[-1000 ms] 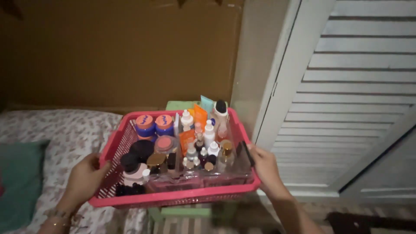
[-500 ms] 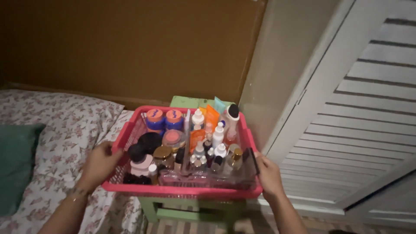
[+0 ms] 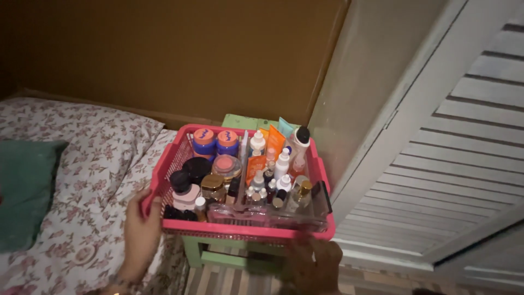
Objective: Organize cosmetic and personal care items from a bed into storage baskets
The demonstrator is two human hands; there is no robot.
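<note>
A pink plastic basket point(image 3: 176, 149) full of small jars, bottles and tubes rests over a green wooden stool point(image 3: 236, 121). My left hand point(image 3: 141, 226) grips the basket's left front corner. My right hand point(image 3: 311, 261) is below the front right rim, fingers curled; whether it holds the rim or is just under it is unclear. Inside stand two blue jars with orange lids point(image 3: 215, 142), a white bottle with a black cap point(image 3: 297, 145), orange tubes point(image 3: 274, 143) and several small dropper bottles point(image 3: 266, 188). A clear organiser point(image 3: 273, 214) sits at the front.
A bed with a floral sheet point(image 3: 82, 180) and a teal pillow point(image 3: 24, 186) lies to the left. A brown headboard wall point(image 3: 164, 60) stands behind. A white louvred door point(image 3: 453, 158) is close on the right. The stool's green legs point(image 3: 229, 257) show beneath the basket.
The basket has moved forward and down over the green stool. My right hand slid from the basket's right side to beneath its front right edge. The view has shifted closer.
</note>
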